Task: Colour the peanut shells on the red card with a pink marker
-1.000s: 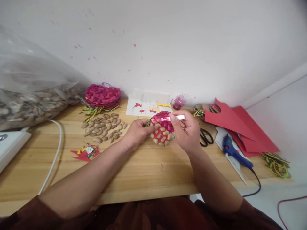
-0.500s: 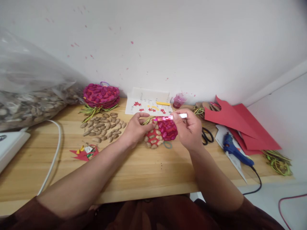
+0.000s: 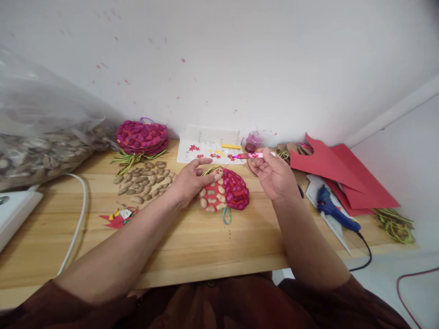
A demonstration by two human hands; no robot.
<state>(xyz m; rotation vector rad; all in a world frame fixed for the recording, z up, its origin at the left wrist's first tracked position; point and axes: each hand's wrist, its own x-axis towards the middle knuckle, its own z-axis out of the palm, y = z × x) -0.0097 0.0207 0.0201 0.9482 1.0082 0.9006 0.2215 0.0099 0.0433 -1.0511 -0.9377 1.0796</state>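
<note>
A round red piece (image 3: pixel 224 191) covered with peanuts lies on the table, its right half painted magenta and its left half still peanut-coloured. My left hand (image 3: pixel 194 180) grips its upper left edge, thumb on top. A blue-green loop (image 3: pixel 227 216) sticks out at its lower edge. Up and to the right, my right hand (image 3: pixel 276 171) holds a pink-stained brush (image 3: pixel 252 156) with a white handle, its tip pointing left, apart from the piece. Just behind the brush stands a small cup (image 3: pixel 253 142) of magenta liquid.
Loose peanuts (image 3: pixel 146 180) and a magenta stack (image 3: pixel 142 137) lie left, beside a large plastic bag (image 3: pixel 51 151). White paper (image 3: pixel 192 155) with red stars is at the back. Right are red sheets (image 3: pixel 336 173), a blue glue gun (image 3: pixel 336 212) and dark scissors (image 3: pixel 301 191), partly hidden.
My right hand has lifted the brush off the piece and moved it up and right, towards the cup. The piece has turned slightly under my left hand, its loop now at the bottom.
</note>
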